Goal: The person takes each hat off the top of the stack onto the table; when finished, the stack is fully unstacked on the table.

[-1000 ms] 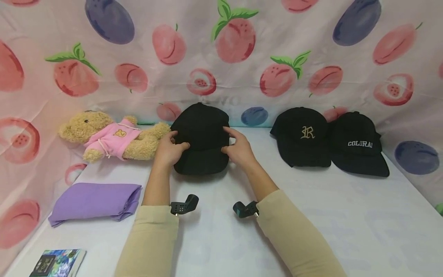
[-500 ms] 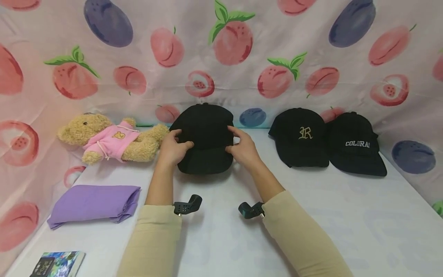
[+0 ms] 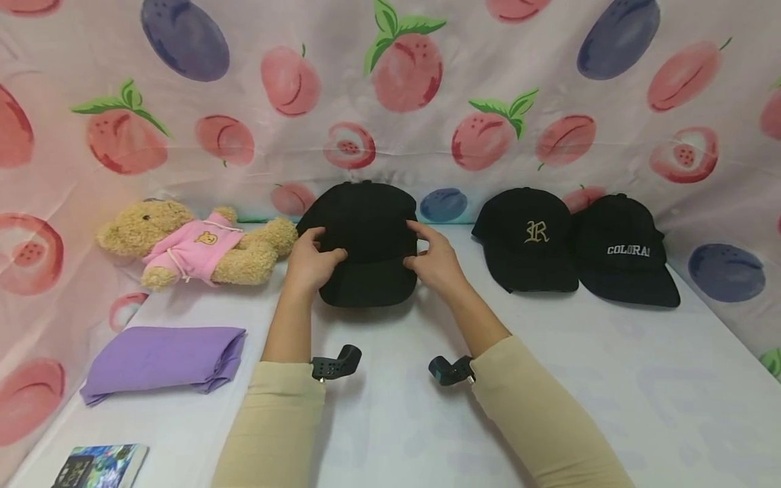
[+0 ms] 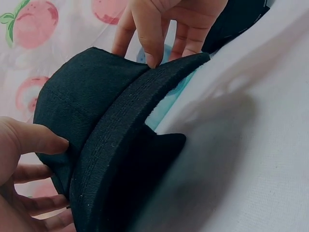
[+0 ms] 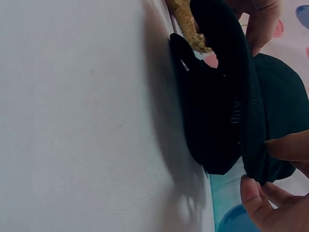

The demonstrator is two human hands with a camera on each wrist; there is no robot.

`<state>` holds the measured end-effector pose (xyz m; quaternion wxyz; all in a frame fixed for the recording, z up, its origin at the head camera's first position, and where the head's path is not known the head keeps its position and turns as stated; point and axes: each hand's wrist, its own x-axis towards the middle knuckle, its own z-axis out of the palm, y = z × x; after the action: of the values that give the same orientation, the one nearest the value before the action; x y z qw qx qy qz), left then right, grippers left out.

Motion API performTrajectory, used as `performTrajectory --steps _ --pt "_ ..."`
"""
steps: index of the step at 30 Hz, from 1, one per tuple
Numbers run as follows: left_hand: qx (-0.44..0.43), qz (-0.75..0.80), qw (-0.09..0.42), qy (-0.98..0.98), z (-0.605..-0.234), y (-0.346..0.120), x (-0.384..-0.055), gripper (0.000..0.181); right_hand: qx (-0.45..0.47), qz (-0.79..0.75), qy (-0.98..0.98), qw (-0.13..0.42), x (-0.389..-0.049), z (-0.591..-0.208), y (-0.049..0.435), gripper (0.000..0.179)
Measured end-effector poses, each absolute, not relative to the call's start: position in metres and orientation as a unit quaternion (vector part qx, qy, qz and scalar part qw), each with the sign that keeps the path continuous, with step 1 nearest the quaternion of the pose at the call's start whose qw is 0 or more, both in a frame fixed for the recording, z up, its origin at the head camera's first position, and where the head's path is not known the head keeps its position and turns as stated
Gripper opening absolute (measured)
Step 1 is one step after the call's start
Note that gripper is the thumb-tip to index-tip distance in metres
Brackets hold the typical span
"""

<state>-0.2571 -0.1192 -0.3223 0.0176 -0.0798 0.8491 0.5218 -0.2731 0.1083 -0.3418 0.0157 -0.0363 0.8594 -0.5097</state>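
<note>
A plain black cap (image 3: 369, 217) is at the back middle in the head view, brim toward me. My left hand (image 3: 310, 263) grips its left side, thumb over the front and fingers behind. On the opposite side my right hand (image 3: 438, 261) pinches the cap's edge between thumb and fingers. The left wrist view shows the curved brim (image 4: 120, 116) raised over the white surface, its shadow beside it. Beneath the brim in the right wrist view, a dark part with small pale letters (image 5: 235, 111) shows. The fingertips behind the cap are hidden in the head view.
A teddy bear (image 3: 207, 247) in a pink hoodie lies left of the cap. Nearer are a folded purple cloth (image 3: 165, 359) and a small book (image 3: 104, 468). To the right sit a black cap with a gold R (image 3: 527, 244) and a lettered black cap (image 3: 628, 257).
Both hands have moved a little to the right together with the black cap, widening the space between it and the bear slightly. The other things stay in place.
</note>
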Motion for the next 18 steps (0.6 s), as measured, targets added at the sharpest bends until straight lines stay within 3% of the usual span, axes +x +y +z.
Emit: performTrajectory --steps 18 --pt "-0.074 0.537 -0.006 0.84 -0.3221 -0.1107 -0.2562 0.07 -0.039 -0.512 0.858 0.019 -0.2672 -0.3326 0.1179 0.077"
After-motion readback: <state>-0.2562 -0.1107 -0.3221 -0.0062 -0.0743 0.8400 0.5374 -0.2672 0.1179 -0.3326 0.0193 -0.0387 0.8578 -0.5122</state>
